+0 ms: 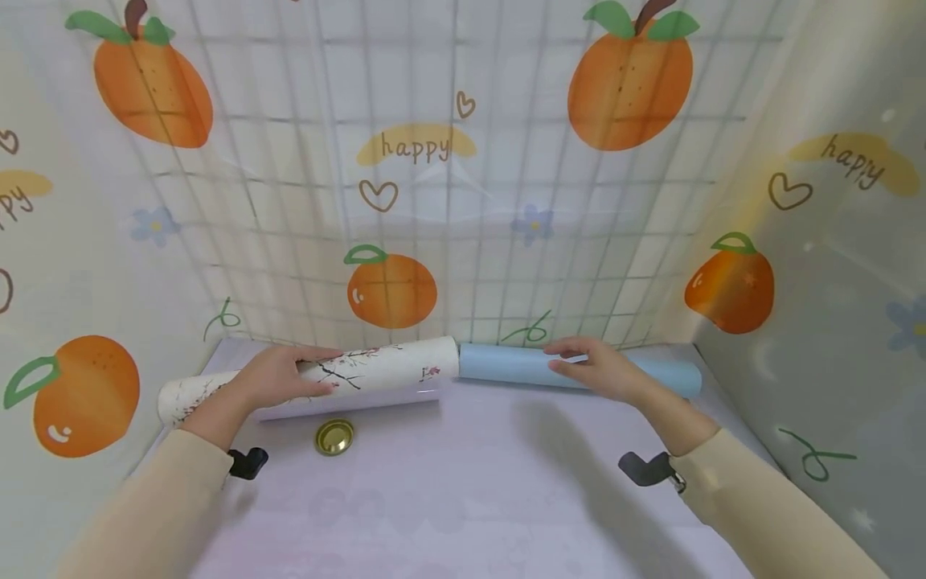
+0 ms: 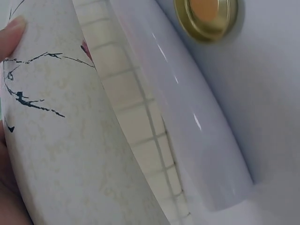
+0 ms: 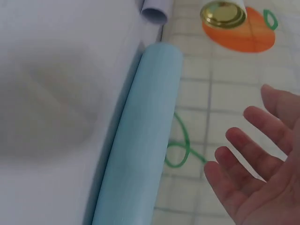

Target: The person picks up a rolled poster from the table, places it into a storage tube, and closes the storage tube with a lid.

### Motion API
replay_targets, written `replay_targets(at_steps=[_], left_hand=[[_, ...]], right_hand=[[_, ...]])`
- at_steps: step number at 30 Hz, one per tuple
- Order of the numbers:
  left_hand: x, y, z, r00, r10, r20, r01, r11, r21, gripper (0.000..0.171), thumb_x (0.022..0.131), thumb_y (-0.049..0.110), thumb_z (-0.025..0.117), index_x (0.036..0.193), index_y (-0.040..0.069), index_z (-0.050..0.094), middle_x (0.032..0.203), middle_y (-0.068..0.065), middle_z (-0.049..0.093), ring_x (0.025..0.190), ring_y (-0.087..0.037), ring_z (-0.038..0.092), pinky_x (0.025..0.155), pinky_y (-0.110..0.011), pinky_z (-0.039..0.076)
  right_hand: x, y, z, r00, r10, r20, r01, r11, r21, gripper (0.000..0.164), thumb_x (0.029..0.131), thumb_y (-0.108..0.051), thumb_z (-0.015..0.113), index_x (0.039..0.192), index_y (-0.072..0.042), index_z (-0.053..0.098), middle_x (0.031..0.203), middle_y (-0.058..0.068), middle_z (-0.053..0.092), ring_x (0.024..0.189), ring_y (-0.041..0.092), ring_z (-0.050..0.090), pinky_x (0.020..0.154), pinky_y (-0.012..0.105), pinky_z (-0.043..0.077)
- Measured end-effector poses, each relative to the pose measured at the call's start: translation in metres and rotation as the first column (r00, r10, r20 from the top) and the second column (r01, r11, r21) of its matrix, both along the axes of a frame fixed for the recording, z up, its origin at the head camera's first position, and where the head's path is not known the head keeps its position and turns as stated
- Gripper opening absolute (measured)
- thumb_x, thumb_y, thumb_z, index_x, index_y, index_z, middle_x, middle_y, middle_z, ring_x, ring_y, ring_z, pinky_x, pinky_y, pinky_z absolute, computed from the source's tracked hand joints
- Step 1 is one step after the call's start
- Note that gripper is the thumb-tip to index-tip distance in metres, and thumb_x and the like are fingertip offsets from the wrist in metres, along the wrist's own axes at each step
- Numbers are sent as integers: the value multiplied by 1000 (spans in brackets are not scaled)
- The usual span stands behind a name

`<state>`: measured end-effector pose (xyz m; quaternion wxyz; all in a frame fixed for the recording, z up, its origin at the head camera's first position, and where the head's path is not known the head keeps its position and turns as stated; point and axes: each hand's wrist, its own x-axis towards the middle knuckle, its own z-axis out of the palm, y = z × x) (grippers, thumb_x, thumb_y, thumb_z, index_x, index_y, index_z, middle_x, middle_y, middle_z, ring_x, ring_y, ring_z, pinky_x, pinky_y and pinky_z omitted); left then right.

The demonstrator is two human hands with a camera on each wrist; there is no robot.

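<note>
My left hand (image 1: 278, 378) grips a white cardboard tube (image 1: 383, 363) printed with dark branches and red blossoms. The tube is raised and slightly tilted, its right end higher. In the right wrist view that end carries a gold metal cap (image 3: 224, 16). Below the tube lies a glossy lavender roll (image 2: 187, 108) on the table. A light blue roll (image 3: 143, 126) lies along the back wall. Over the blue roll hovers my right hand (image 1: 604, 370), fingers spread and apart from it in the right wrist view.
A round gold lid (image 1: 334, 437) sits on the pale table (image 1: 463, 490) in front of the lavender roll. Sheets printed with oranges (image 1: 393, 291) and hearts wall in the back and both sides, close behind the rolls.
</note>
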<state>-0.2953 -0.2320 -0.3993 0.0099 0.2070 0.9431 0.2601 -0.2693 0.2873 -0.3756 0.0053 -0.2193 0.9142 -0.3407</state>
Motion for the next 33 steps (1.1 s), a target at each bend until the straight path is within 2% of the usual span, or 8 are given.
replay_targets(at_steps=[11,18,24,33], left_hand=[[-28,-4,-5,999,11,47,-12,1000,14,69,77,51,83,139,32,61,140,-2,60,134,-33,49,109,-55,39],[-42,-3,-11,997,39,71,-39,999,6,70,76,49,85,139,30,62,142,-9,58,134,-36,48,108,-58,39],[-52,-1,-18,995,62,76,-62,998,-7,70,77,48,85,140,30,61,145,-12,54,135,-39,45,107,-60,39],[-60,3,-26,998,39,53,-37,999,-27,67,78,47,84,138,28,63,143,-6,57,135,-38,47,108,-59,39]], right_hand=[[-10,22,-13,998,-64,3,64,997,37,38,99,-27,65,129,-3,65,135,22,59,124,44,54,98,53,50],[-22,30,-23,995,-63,-80,69,995,70,37,99,-22,66,128,0,65,130,21,63,124,42,54,102,57,45],[-28,32,-31,990,-70,-119,80,994,78,35,98,-18,66,128,0,65,130,21,63,124,42,54,102,59,44],[-40,38,-41,983,-140,-116,148,987,63,34,98,-18,66,128,-1,65,134,21,59,129,41,48,105,59,40]])
